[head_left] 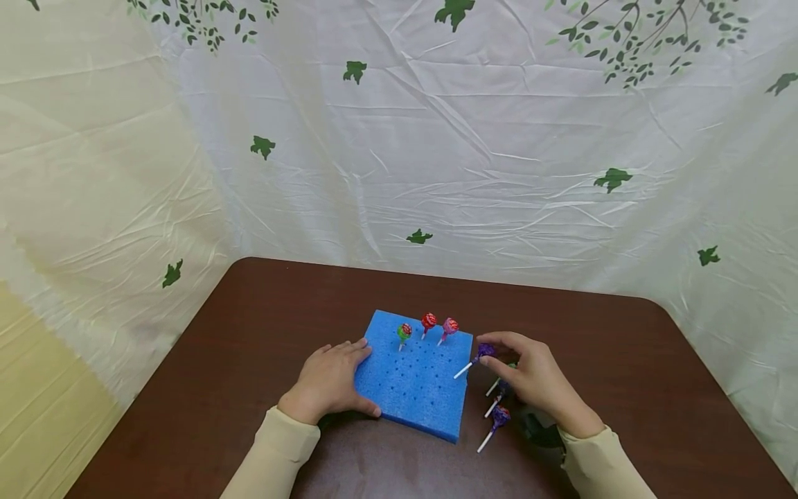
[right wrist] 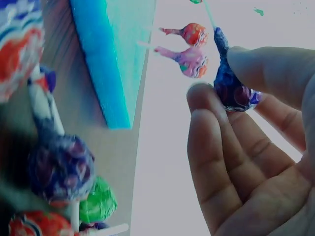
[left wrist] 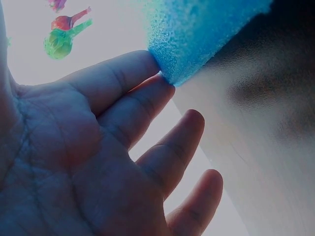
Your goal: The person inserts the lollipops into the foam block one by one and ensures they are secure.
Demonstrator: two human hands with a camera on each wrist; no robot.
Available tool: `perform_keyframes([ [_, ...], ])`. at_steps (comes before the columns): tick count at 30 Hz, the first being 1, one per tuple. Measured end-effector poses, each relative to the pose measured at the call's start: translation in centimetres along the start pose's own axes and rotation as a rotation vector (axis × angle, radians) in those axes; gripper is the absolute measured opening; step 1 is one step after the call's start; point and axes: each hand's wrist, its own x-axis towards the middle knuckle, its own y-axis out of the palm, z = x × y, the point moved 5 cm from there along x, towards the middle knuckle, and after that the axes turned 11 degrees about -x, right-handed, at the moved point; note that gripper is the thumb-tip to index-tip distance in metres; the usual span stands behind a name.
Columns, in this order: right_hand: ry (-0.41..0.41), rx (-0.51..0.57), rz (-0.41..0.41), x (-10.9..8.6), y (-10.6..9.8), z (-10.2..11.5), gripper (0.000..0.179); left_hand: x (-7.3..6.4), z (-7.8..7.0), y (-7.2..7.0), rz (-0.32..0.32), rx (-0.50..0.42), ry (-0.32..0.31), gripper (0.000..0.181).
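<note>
In the head view a blue foam block (head_left: 418, 388) with rows of small holes lies on the table. A green lollipop (head_left: 404, 332), a red lollipop (head_left: 428, 321) and a pink lollipop (head_left: 450, 326) stand in its far part. My left hand (head_left: 333, 378), fingers spread and fairly straight, touches the block's left side. Between thumb and fingers my right hand (head_left: 539, 374) pinches a purple lollipop (right wrist: 234, 88) by its wrapped head. Its white stick points down and left, over the block's right edge.
Several loose lollipops lie right of the block, among them a purple one (head_left: 501, 416) and a green one (right wrist: 98, 201), partly hidden under my right hand. The brown table (head_left: 312, 291) ends at a white leaf-printed curtain (head_left: 399, 173) behind.
</note>
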Motion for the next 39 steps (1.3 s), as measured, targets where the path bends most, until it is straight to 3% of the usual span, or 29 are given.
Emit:
perform_keyframes([
  [11,-0.056,0.044,-0.032,0.9,0.7,1.5,0.032,0.0,0.1,-0.2,0.001,0.011,-0.001,0.108],
  [21,-0.049,0.097,-0.044,2.1,1.1,2.8,0.039,0.0,0.0,-0.2,0.003,0.004,0.002,0.107],
  [29,-0.018,0.159,0.005,3.1,1.9,3.8,0.036,-0.1,0.0,-0.1,0.005,0.001,0.002,0.106],
  [39,-0.026,0.139,0.017,4.6,2.9,5.6,0.037,-0.1,-0.1,-0.4,-0.002,0.003,0.005,0.107],
])
